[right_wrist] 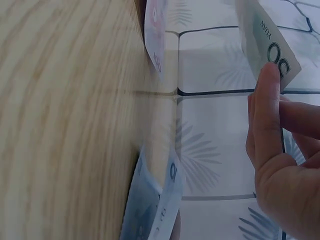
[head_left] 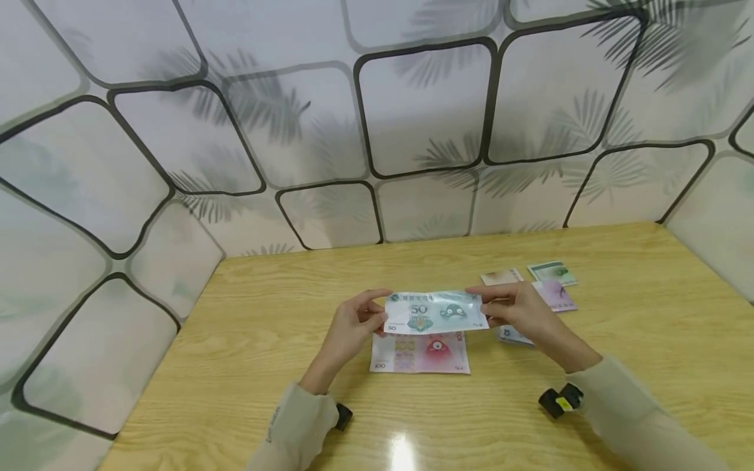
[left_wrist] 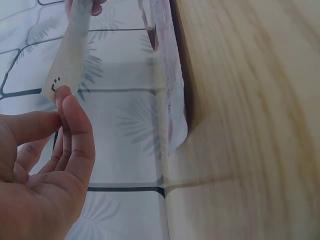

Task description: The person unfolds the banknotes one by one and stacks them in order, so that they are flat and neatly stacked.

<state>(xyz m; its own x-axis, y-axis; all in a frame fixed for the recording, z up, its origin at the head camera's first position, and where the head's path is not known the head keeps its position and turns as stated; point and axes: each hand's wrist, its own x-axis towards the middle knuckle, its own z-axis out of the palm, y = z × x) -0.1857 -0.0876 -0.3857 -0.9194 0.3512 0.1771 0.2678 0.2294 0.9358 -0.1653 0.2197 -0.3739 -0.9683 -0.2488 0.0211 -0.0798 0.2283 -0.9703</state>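
Observation:
A green-and-white play banknote marked 50 (head_left: pixel 436 313) is held up flat between both hands, above the table. My left hand (head_left: pixel 352 327) pinches its left end between thumb and fingers, and my right hand (head_left: pixel 524 313) pinches the right end. The left wrist view shows the left fingertips gripping a corner of the 50 note (left_wrist: pixel 70 60); the right wrist view shows a thumb and fingers at the corner printed 50 (right_wrist: pixel 270 50). Just below, partly covered by the raised note, a pink 100 note (head_left: pixel 419 356) lies on the table.
Right of centre lie a purple note (head_left: pixel 556 296), a green note (head_left: pixel 552 272), a brownish note (head_left: pixel 501 277) and a folded blue note (head_left: pixel 514 336), partly behind the right hand. The wooden table (head_left: pixel 265 353) meets a patterned wall (head_left: pixel 424 131) at the back.

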